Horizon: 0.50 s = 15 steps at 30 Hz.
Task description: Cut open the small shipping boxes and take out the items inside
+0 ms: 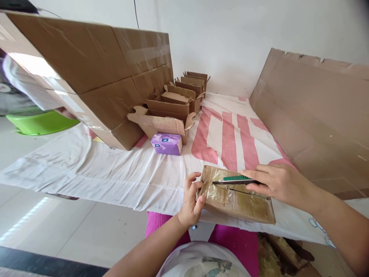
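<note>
A small cardboard box (248, 209), covered in glossy clear tape, lies near the table's front edge. My left hand (191, 204) grips its left end, with the fingers at the far side and the thumb at the near corner. Pinched in the fingers of my right hand (281, 185) is a box cutter (235, 178) with a green and dark handle. Its tip meets the taped top toward the left end. A dark slit runs along the top, to the right of the tip. Beyond the box sits a purple tissue pack (167, 144).
Several open cardboard boxes (161, 123) stand in a row behind the tissue pack. Large stacked cartons (98, 69) wall off the left; a tall cardboard panel (317, 123) leans at right. A pink and white cloth (115, 177) covers the table. Someone's arm and a green chair (43, 122) show far left.
</note>
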### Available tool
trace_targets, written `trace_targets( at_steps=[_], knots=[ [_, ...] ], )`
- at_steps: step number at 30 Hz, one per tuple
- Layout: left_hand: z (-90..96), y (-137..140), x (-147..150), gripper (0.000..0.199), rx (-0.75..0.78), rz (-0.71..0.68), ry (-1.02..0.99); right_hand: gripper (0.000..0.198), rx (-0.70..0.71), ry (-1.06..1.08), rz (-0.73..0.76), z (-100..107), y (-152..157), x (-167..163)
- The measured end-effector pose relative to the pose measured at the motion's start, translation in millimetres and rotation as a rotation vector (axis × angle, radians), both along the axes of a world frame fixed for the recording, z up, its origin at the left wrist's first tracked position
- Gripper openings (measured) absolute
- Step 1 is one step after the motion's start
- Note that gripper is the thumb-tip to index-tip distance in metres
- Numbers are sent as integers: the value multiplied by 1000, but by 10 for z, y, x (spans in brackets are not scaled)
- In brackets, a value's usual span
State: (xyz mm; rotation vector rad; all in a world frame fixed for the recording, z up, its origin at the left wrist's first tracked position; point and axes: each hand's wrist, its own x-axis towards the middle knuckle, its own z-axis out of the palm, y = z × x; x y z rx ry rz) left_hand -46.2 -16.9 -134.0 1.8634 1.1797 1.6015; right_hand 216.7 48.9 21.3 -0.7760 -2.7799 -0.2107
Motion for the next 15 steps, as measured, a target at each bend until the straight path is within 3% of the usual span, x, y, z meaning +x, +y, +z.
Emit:
trace_targets(
  at_steps=[8, 15],
  knots=[
    [-8, 12, 21, 33, -30, -10, 65, 32, 113, -147, 45, 103, -81, 89],
    [34, 58, 33, 33, 23, 30, 118, 34, 67, -183, -55, 151, -191, 294]
  ],
)
